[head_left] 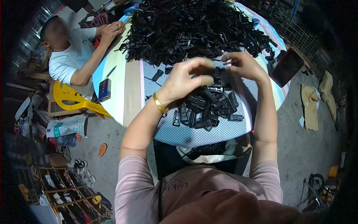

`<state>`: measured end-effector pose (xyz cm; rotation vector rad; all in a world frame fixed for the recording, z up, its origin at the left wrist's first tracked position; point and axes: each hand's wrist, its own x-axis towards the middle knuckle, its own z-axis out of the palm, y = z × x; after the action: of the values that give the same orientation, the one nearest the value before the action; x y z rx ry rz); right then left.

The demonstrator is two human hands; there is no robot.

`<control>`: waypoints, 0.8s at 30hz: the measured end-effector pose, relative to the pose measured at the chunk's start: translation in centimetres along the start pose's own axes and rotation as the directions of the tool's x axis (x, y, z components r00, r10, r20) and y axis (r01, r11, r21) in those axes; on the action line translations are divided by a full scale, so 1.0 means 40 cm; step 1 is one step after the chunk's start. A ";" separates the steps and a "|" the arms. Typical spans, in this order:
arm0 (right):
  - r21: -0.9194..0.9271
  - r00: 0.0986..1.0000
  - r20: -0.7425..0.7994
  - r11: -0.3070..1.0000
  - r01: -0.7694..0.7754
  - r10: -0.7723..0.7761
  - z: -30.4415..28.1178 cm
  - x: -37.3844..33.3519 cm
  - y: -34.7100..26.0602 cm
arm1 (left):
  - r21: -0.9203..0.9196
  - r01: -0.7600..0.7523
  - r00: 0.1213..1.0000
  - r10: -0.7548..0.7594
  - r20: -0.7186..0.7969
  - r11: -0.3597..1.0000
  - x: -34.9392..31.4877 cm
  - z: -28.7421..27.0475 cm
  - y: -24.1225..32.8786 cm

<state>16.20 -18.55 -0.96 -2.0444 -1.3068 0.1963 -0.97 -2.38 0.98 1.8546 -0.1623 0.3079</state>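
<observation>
**Black parts [186, 35] crowd a round worktop [130, 93]**

We see the black parts piled in a big heap at the worktop's far edge, while a smaller cluster [205, 108] lies toward the near edge. The cloth [227, 134] there is striped and dotted. Between them, the left hand [180, 79] has its fingers parted, tips blurred. The right hand [247, 66] curls its fingers close to the heap; we cannot tell whether they grip a part.

At the left edge we find a blue box [104, 90]; beyond it, a co-worker [76, 52] sits with hands together. A dark-screened device [287, 67] leans at the right edge. Below the near edge an open sack [216, 159] gapes. Around us, the grey floor [283, 149] carries a yellow chair [69, 98], an orange slipper [103, 149] and, lower left, a compartmented rack [65, 199].
</observation>
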 end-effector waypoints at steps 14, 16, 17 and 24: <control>0.580 0.936 0.031 0.757 -0.302 0.351 0.043 0.038 -0.038 | 0.743 -0.318 0.841 0.537 -0.065 0.589 0.018 0.014 -0.063; 0.703 0.938 0.089 0.646 -0.298 0.335 0.077 0.028 -0.082 | 0.758 -0.323 0.810 0.579 -0.088 0.567 0.018 0.022 -0.075; 0.730 0.934 0.109 0.610 -0.307 0.340 0.090 0.023 -0.102 | 0.761 -0.321 0.810 0.580 -0.088 0.564 0.018 0.020 -0.076; 0.808 0.959 0.217 0.518 -0.281 0.182 0.103 0.004 -0.133 | 0.111 -0.286 0.918 0.305 -0.253 0.952 0.013 0.004 -0.057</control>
<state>10.42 -15.12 -0.72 -1.3352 -0.7206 0.8936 0.15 -1.84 -0.99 1.8379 -0.2483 0.7805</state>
